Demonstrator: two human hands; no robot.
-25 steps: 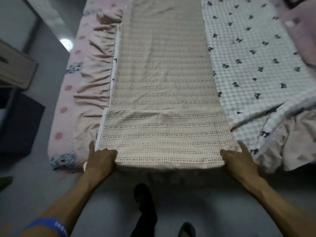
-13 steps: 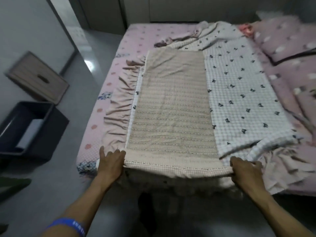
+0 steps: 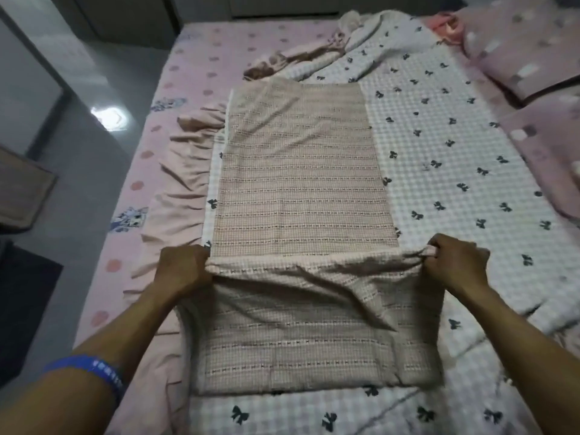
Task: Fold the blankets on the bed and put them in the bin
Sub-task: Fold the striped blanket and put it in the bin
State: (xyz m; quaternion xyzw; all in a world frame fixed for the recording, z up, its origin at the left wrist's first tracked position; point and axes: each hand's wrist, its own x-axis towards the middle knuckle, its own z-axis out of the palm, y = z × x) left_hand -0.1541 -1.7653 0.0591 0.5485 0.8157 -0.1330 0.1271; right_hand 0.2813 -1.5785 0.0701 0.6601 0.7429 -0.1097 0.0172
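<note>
While the bed (image 3: pixel 201 54) carries the bow-print blanket (image 3: pixel 445 158), our beige striped blanket (image 3: pixel 298 183) lies on that blanket as a long strip running straight away from us, its near end doubled over. Our left hand (image 3: pixel 185 271) and right hand (image 3: pixel 455 265) each grip a corner of the fold, level with each other, fingers curled into cloth

You have only one thing with writing in view: the blue wristband (image 3: pixel 91 370) on your left forearm carries a line of pale printing, too blurred and small to read here.
</note>
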